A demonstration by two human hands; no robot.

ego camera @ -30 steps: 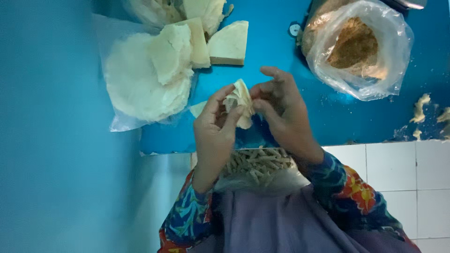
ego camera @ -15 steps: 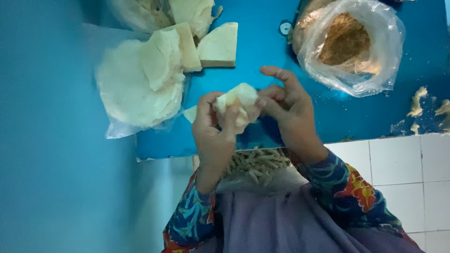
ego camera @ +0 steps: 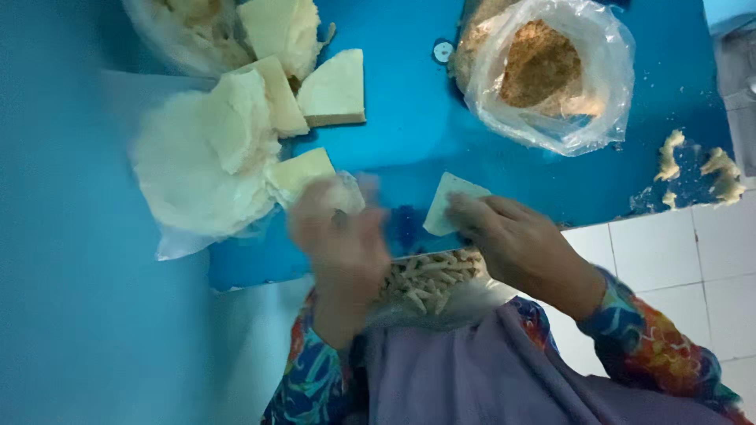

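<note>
My left hand (ego camera: 340, 240), blurred by motion, is closed around a folded pale pastry piece (ego camera: 346, 194) beside the folded triangles (ego camera: 303, 171) on the blue surface. My right hand (ego camera: 521, 245) pinches the lower edge of a flat pale wrapper sheet (ego camera: 450, 201) lying on the blue surface (ego camera: 409, 118). Between my hands, in my lap, sits a clear bag of thin pale strips (ego camera: 425, 282).
A round stack of thin wrappers (ego camera: 197, 169) on plastic lies at the left, with several folded triangles (ego camera: 335, 86) above it. A clear bag of brown crumbly filling (ego camera: 551, 71) stands at the upper right. Dough scraps (ego camera: 697, 169) lie at the right edge. White tiles (ego camera: 669, 260) show below.
My hands, which were together folding one pastry piece, have parted. The left one carried the folded piece toward the triangles; the right one dropped onto a flat wrapper sheet.
</note>
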